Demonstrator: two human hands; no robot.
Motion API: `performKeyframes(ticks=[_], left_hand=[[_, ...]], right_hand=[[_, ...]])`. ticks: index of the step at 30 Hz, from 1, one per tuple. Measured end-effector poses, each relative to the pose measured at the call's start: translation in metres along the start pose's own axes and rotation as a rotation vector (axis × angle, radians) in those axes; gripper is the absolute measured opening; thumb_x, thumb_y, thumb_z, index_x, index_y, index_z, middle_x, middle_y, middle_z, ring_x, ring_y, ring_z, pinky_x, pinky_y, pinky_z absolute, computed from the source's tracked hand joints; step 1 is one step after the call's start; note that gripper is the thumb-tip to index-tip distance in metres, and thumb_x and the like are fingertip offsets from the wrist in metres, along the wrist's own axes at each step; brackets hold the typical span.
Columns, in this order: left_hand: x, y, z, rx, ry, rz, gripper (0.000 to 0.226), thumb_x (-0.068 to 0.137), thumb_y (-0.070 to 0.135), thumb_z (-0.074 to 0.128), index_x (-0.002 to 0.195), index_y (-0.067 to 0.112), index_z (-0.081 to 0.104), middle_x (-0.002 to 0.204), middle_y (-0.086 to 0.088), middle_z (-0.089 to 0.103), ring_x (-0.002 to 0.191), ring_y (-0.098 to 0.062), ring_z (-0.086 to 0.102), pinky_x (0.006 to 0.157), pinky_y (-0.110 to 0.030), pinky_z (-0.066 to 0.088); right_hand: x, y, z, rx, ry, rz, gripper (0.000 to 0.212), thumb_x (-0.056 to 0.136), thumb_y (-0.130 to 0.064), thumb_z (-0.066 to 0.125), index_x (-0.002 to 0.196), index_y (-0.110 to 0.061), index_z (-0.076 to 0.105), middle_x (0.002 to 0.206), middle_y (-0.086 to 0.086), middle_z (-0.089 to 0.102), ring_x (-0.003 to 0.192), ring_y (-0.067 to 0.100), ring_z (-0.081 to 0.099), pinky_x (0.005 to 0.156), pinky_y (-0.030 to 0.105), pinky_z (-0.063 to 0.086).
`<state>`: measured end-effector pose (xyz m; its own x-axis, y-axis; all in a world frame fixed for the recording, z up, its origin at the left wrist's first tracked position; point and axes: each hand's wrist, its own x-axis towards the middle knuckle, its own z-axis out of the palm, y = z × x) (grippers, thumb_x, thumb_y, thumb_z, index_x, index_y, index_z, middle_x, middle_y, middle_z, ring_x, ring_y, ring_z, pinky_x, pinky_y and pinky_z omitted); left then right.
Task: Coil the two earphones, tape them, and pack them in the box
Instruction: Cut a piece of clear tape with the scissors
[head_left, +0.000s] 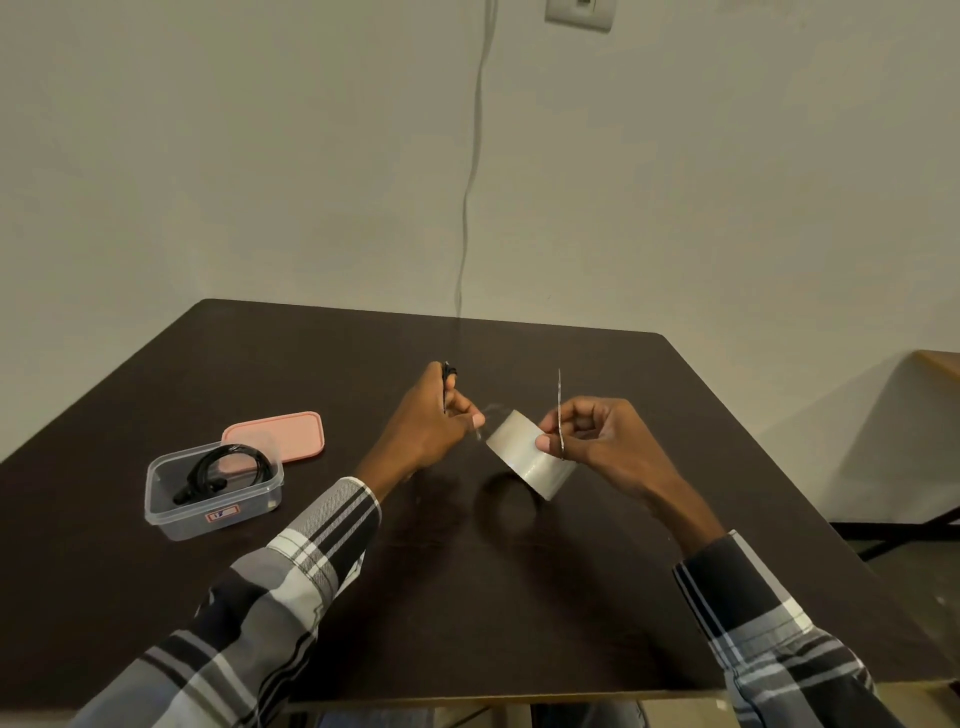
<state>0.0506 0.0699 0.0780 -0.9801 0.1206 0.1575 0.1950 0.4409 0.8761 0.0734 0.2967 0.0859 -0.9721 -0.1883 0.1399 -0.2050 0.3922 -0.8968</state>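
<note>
Above the middle of the dark worktop (363, 571), seen from the head camera, both hands work close together. The left hand (431, 415) has its grip clenched round a thin dark coiled earphone (447, 379), whose end sticks up past the knuckles, while its thumb and forefinger also pinch a clear strip of tape running across to the roll. The right hand (587, 431) holds the roll of clear tape (524, 457) tilted just off the worktop, thumb pressed on its outer face and fingers curled behind; a thin, shiny, blade-like piece (559, 410) stands upright between these fingers, but what it is cannot be told.

At the left of the worktop, well apart from the hands, sits a clear plastic box (166, 509) with a small red label on its front wall. Inside it lies the other earphone (223, 467), black and coiled. Just behind the box, touching or nearly touching its far corner, a pink lid (285, 434) lies flat.

Checked sleeves cover both forearms. On the pale wall behind, a thin cable (470, 182) hangs down to the worktop's far edge, near a wall socket (579, 13) at the top.
</note>
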Motion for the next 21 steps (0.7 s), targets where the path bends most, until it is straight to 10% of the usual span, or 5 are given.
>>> performKeyframes(ticks=[21], left_hand=[[0.019, 0.070, -0.020, 0.485, -0.227, 0.244, 0.035, 0.089, 0.009, 0.065, 0.097, 0.020, 0.033, 0.081, 0.002, 0.058, 0.080, -0.015, 0.062, 0.063, -0.023, 0.044]], right_hand=[[-0.007, -0.013, 0.016, 0.226, 0.142, 0.216, 0.015, 0.076, -0.008, 0.084, 0.086, -0.004, 0.074, 0.076, 0.008, 0.076, 0.064, 0.015, 0.069, 0.054, 0.027, 0.053]])
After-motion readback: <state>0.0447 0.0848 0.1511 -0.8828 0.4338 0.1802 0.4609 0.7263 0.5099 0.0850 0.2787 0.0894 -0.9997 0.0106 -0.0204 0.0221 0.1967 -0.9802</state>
